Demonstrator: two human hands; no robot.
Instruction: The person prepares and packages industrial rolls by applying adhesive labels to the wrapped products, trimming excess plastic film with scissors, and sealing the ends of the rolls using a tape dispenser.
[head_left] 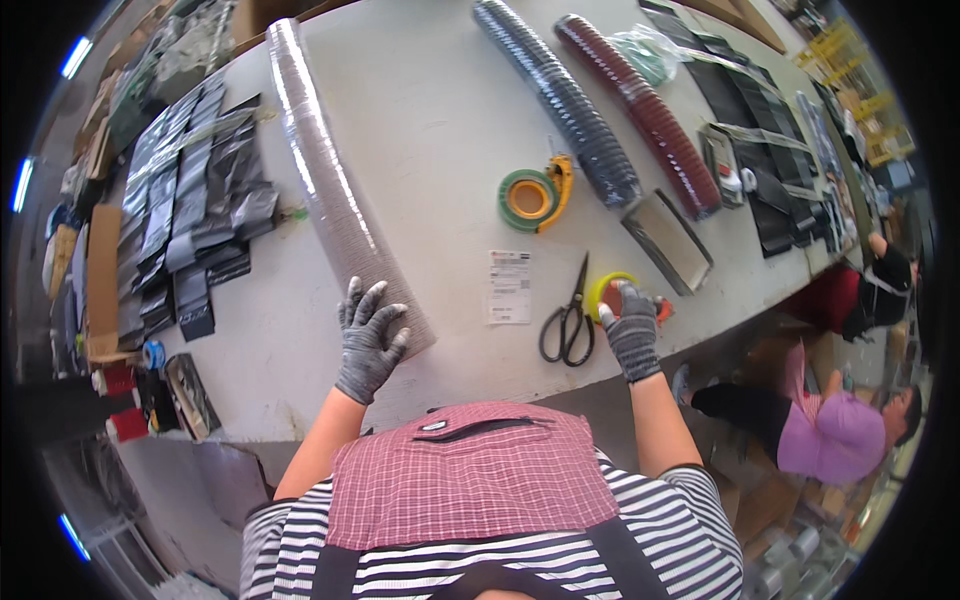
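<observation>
My left hand point(372, 335), in a grey glove with whitish fingertips, lies with fingers spread on the near end of a long brownish-grey roll point(335, 190) wrapped in shiny clear film. The roll stretches away toward the far left of the table. My right hand point(633, 335), gloved the same way, is closed around a tape dispenser point(597, 292) with a yellow-green ring and orange-red parts, near the table's front edge. Its palm side is hidden. Just left of it lie black-handled scissors point(568, 325), blades pointing away. A white printed label point(509, 288) rests between my hands.
Beyond the label sits another tape dispenser point(535, 199), green and yellow. A dark wrapped roll point(565, 105) and a dark red one point(645, 115) lie at the far right, near an open narrow box point(668, 243). Black plastic bags point(185, 190) cover the left side. Two people are at the right.
</observation>
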